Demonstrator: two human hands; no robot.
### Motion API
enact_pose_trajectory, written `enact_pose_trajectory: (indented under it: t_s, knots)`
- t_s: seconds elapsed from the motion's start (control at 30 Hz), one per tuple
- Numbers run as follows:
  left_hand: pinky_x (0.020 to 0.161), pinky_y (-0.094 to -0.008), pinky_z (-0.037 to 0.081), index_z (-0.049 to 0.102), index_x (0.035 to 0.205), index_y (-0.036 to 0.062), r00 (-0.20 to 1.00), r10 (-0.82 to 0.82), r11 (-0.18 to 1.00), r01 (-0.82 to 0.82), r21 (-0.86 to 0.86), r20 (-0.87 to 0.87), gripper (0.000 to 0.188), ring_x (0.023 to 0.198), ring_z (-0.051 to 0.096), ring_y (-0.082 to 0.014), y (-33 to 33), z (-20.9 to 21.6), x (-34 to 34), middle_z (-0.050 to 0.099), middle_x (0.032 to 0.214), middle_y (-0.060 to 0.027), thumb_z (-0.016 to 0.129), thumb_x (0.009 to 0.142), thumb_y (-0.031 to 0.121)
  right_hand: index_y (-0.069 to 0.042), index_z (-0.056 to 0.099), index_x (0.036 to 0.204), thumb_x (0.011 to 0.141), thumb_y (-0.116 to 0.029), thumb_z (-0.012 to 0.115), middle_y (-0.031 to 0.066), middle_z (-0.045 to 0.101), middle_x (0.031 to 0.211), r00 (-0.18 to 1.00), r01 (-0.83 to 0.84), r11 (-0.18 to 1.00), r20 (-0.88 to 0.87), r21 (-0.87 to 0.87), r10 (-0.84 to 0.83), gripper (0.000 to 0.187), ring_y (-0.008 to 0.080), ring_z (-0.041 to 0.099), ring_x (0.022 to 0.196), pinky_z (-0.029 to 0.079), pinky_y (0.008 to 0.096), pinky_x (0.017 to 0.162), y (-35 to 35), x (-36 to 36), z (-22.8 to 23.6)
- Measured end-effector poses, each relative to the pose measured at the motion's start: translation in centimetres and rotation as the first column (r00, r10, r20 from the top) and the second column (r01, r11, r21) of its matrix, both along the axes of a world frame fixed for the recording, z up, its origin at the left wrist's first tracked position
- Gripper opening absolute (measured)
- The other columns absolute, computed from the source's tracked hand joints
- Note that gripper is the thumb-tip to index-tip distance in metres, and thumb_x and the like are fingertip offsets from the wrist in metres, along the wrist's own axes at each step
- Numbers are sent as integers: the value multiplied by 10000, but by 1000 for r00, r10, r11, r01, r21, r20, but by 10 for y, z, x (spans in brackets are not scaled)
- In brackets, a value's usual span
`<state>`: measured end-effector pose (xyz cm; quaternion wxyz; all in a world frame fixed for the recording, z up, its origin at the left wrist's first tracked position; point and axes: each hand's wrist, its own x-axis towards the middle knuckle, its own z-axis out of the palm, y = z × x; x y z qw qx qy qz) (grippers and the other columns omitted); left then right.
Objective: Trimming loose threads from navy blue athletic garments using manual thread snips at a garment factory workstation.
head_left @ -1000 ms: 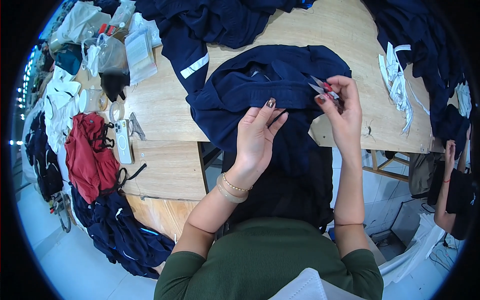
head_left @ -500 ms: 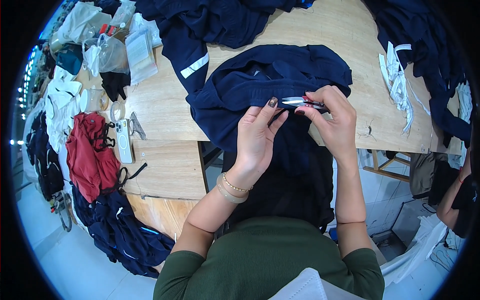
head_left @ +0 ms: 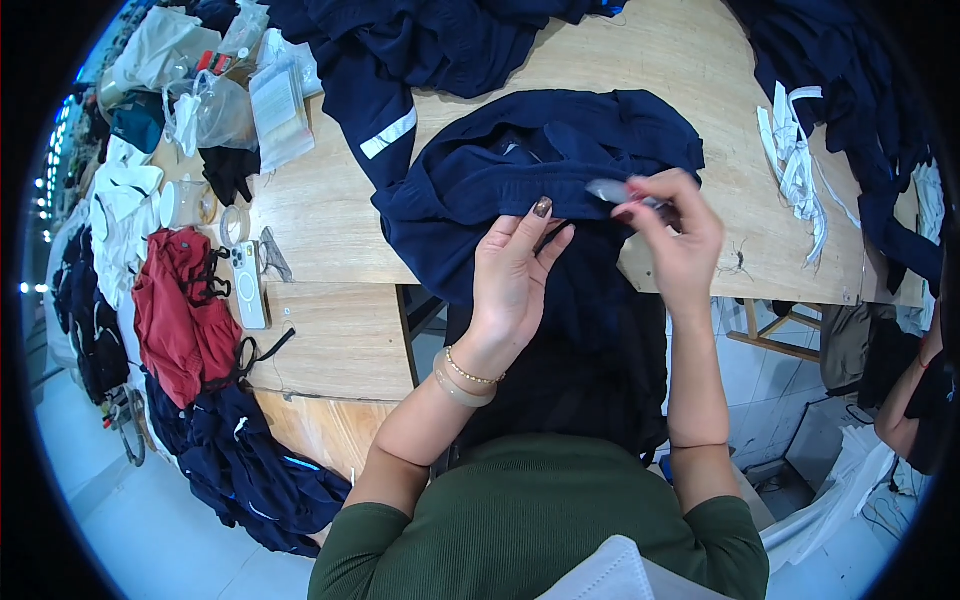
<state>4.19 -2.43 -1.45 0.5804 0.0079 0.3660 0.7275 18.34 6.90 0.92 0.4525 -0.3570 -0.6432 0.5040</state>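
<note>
A navy garment [head_left: 480, 190] with a gathered waistband lies bunched on the wooden table and hangs over its front edge. At the near edge of that band, my left hand [head_left: 517, 265] pinches the fabric between thumb and fingers. My right hand [head_left: 680, 235] is closed round a pair of thread snips [head_left: 610, 190] with a red part at the grip. Their blades point left over the band, blurred by motion. Whether the blades touch the cloth cannot be made out.
More navy garments [head_left: 430, 40] are heaped at the back, others [head_left: 850, 110] at the right beside white strips [head_left: 795, 170]. To the left are a phone [head_left: 249, 285], a tape roll [head_left: 235, 225], a red garment [head_left: 180, 310] and plastic bags [head_left: 225, 110]. Another person's arm [head_left: 905, 395] shows far right.
My right hand has moved the snips a little to the right, away from my left hand, and tilted them. The left hand keeps its hold on the navy garment, nearly still.
</note>
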Motion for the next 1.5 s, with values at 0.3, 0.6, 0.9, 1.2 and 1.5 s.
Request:
enact_pose_trajectory:
  t_s: [0.3,0.6,0.9,1.2,1.5]
  knots:
    - [590,-214,478,695,905,-7,438,-540,842,294,-453,-719,180,667,618,-80,-31,27,-61,678,766,-26,612,956,145,-88,426,813,937,-175,685,-44,394,788,890,432,894,213,-116,-402,300,67,353,679,313,180,670,43,91,-24]
    - [758,-452,547,651,964,-4,-357,-696,715,-418,-560,-622,313,856,693,-371,21,10,-127,700,860,-187,752,828,259,-74,652,1026,808,-76,713,91,604,897,605,240,841,603,484,-520,227,282,646,770,509,387,683,48,38,-39]
    - [677,-328,587,673,974,-17,341,-445,838,-166,-519,-828,145,806,727,-204,-10,4,-153,711,838,-145,643,923,115,-3,709,1042,885,-38,664,97,702,851,818,397,913,415,94,-398,167,117,641,763,513,293,711,59,50,-48]
    - [974,-433,542,551,1139,-63,969,73,979,-115,166,236,222,1031,669,-274,-32,6,-177,667,1103,-174,400,1013,39,-26,590,1178,990,-101,517,127,687,1117,661,-398,606,-674,-688,-331,215,244,672,1028,531,404,942,78,112,-41]
    - [957,-482,522,586,1204,-19,977,165,937,-199,288,139,323,1040,649,-303,-35,4,-227,636,1174,-202,344,1021,93,-13,592,1235,1017,-224,503,192,664,1169,664,-152,634,-553,-759,-503,316,352,617,1133,457,526,1040,82,154,3]
